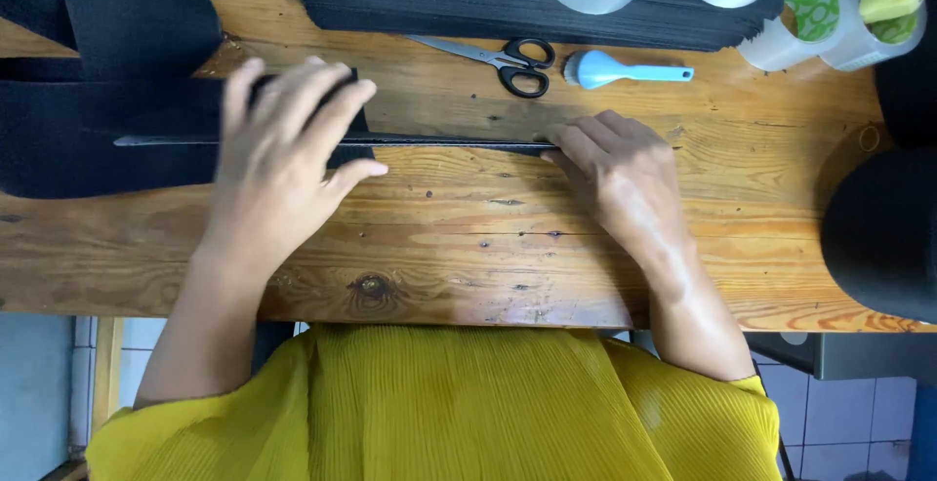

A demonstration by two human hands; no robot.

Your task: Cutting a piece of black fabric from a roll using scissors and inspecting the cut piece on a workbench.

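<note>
Pressing flat with spread fingers, the left hand (283,149) pins the black fabric (98,140) near the counter's (439,247) left edge, while the right hand (615,174) pinches the strip's (449,139) end mid-counter, likely keeping it taut and straight

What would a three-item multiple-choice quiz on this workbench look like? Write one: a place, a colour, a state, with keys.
1. Where do the black-handled steel scissors lie?
A. left of the light blue plastic brush
B. on the yellow garment
C. under the left hand

2. What colour is the wide woven fabric band?
A. white
B. black
C. red

3. How is the left hand set?
A. clenched in a fist
B. lifted off the table
C. flat, fingers spread on the band

Key: 1 A, the scissors sit just left of the brush; 2 B, the band is black; 3 C, the palm presses down open.
</note>
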